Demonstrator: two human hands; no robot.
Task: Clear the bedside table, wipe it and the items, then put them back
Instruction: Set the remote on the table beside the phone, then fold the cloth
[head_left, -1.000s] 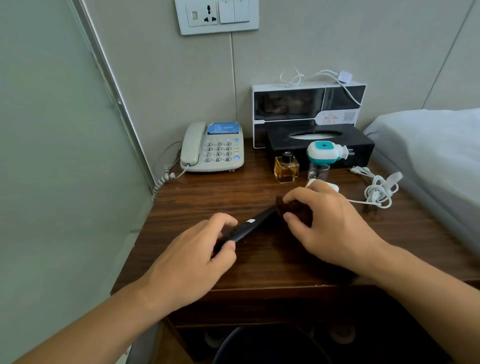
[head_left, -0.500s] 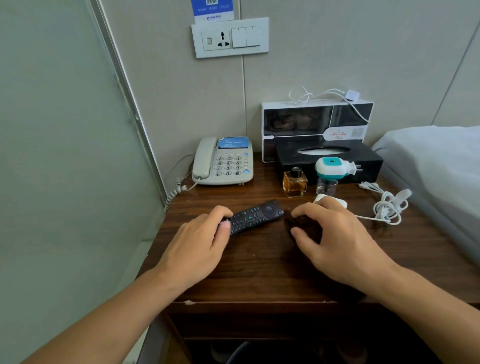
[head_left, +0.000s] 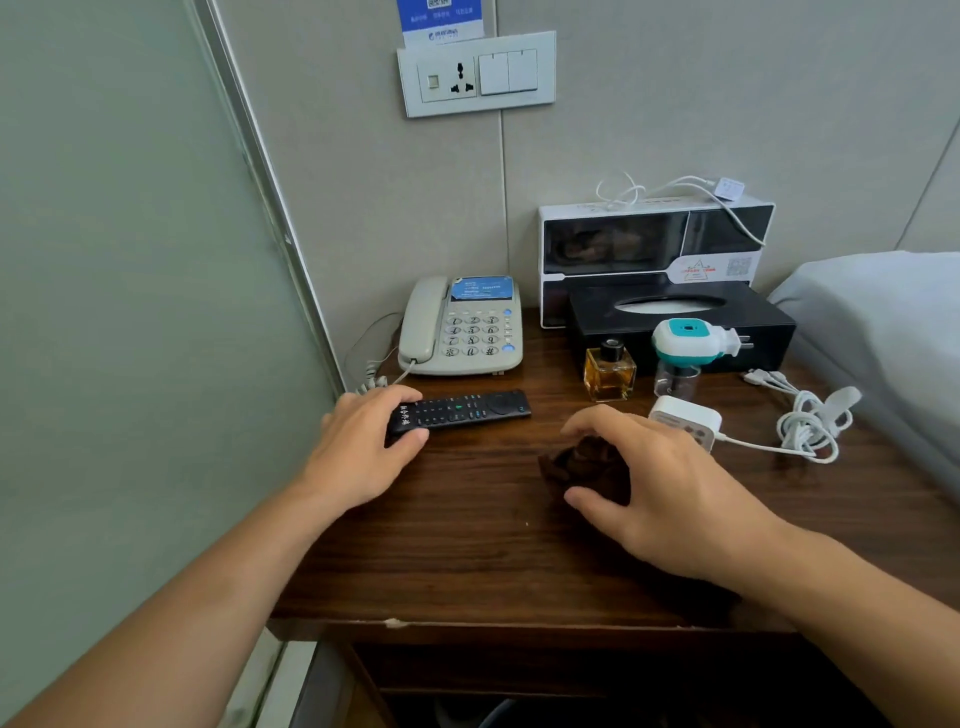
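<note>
Gripping the near end of the slim black plastic remote control (head_left: 460, 411), my left hand (head_left: 363, 447) has swung it flat, now lying crosswise just at 6 o'clock of the grey corded telephone (head_left: 462, 327). My right hand (head_left: 670, 488) curls over the crumpled dark brown cloth (head_left: 582, 467), drawn back toward me on the dark wooden bedside table (head_left: 467, 561). At 1 o'clock sits the white charger block (head_left: 684, 420).

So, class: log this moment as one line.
left hand: holds black remote control | right hand: grips dark brown cloth | wooden bedside table
</note>
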